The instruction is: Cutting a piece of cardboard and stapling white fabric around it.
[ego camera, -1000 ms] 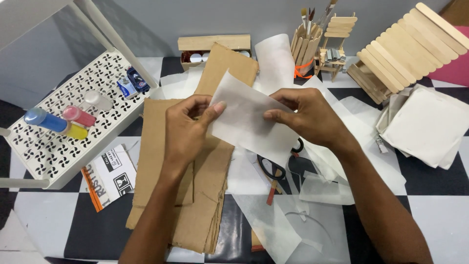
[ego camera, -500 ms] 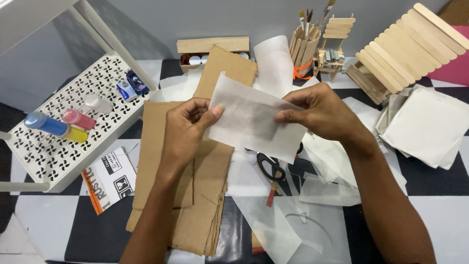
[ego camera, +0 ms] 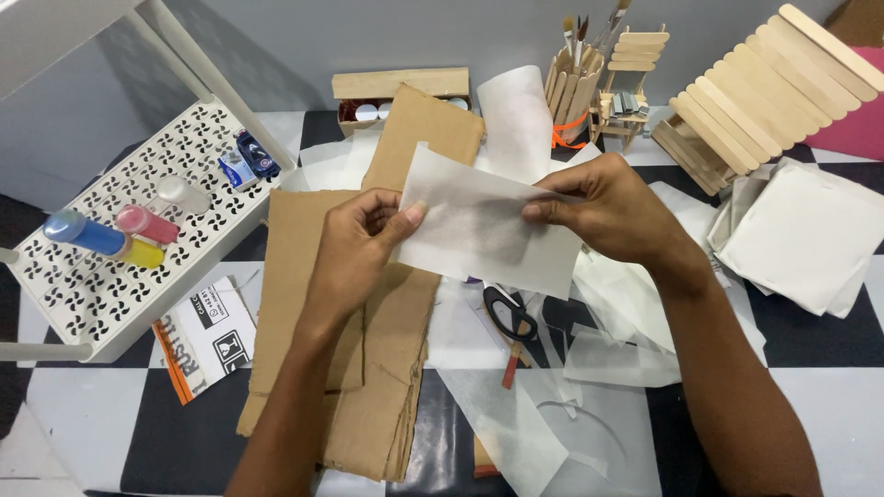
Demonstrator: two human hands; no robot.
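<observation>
A checkered black-and-white floor surface (ego camera: 83, 433) is seen nearest the camera, with translucent paper offcuts (ego camera: 552, 423) lying at bottom centre. Flattened brown cardboard sheets (ego camera: 368, 368) are spread over it, under the left forearm. A printed leaflet (ego camera: 207, 336) lies just left of the cardboard. Black-handled scissors (ego camera: 511, 317) rest on the floor between the arms, partly on white scraps.

A thin translucent white sheet (ego camera: 483, 225) is held up above the cardboard – pinched at its left edge by the left hand (ego camera: 354, 253), thumb on top, and at its upper right edge by the right hand (ego camera: 612, 212), fingers closed on it. The sheet is stretched between both hands, tilted slightly.

At left, a white perforated tray (ego camera: 138, 285) on white legs carries paint bottles (ego camera: 101, 237) in blue, yellow and pink, plus a clear cap and small tubes. At right, a stack of white paper squares (ego camera: 801, 239) is seen.

Farther back – an ice-cream-stick slatted piece (ego camera: 764, 92), a small stick chair (ego camera: 631, 87), a stick-built brush holder (ego camera: 573, 78) with brushes, a roll of white paper (ego camera: 516, 115) and a wooden box (ego camera: 401, 87) are lined against a plain grey wall (ego camera: 368, 37)
</observation>
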